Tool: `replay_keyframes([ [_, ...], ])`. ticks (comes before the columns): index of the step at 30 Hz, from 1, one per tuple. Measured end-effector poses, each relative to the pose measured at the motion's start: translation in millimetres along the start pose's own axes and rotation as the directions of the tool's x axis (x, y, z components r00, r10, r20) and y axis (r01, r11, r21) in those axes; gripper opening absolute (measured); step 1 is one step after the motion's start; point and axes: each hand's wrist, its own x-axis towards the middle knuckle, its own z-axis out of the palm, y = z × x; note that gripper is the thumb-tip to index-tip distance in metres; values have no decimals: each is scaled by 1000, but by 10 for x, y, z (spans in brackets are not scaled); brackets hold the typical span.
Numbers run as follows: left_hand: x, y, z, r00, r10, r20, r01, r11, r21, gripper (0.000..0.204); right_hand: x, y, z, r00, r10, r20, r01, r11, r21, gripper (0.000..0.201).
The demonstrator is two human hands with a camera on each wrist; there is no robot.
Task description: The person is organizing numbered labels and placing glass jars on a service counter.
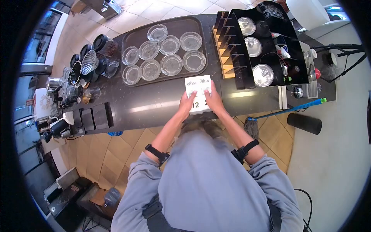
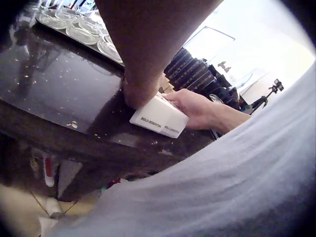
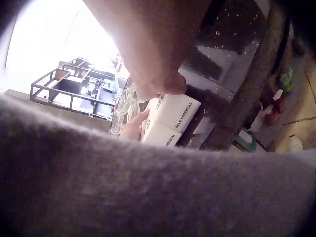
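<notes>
Two white boxes (image 1: 198,87) with black print stand side by side at the counter's front edge, just right of the tray's near corner. My left hand (image 1: 187,103) grips their left side, thumb on the top face. On the right side my right hand (image 1: 215,101) holds them the same way, thumb over the print. In the left wrist view the white boxes (image 2: 159,117) show small lettering on the end, with the right hand (image 2: 195,108) around the far side. The right wrist view shows the boxes' ends (image 3: 170,118) pressed together; the fingers underneath are hidden.
A dark tray (image 1: 204,23) of several round glass dishes (image 1: 171,64) lies behind the boxes. To the right are a wooden rack (image 1: 228,69) and a black organizer (image 1: 241,73) with jars. Glassware and a black tray (image 1: 101,116) are at left. A mop (image 1: 251,127) leans by the counter.
</notes>
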Motion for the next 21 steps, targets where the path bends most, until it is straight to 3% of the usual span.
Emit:
replay_keyframes([
  [5,-84,104,107,999,38,23,-38,999,-12,35,47,94,-49,999,9,38,-10,1000,24,64],
  [8,-102,104,197,993,110,-40,-107,991,76,38,56,156,-77,994,-108,-27,108,994,10,66],
  [11,-75,73,269,973,194,-123,-169,967,192,39,70,163,-118,997,-73,22,72,997,25,69],
  [13,-60,84,273,972,188,-143,-151,959,238,40,62,128,-150,996,-58,74,50,993,110,71],
  [17,-119,179,317,971,151,-184,-92,951,297,41,49,113,-190,993,-40,112,28,994,107,72],
  [21,-133,225,337,961,213,-175,-141,926,349,43,49,126,-185,992,-38,117,21,990,143,71],
])
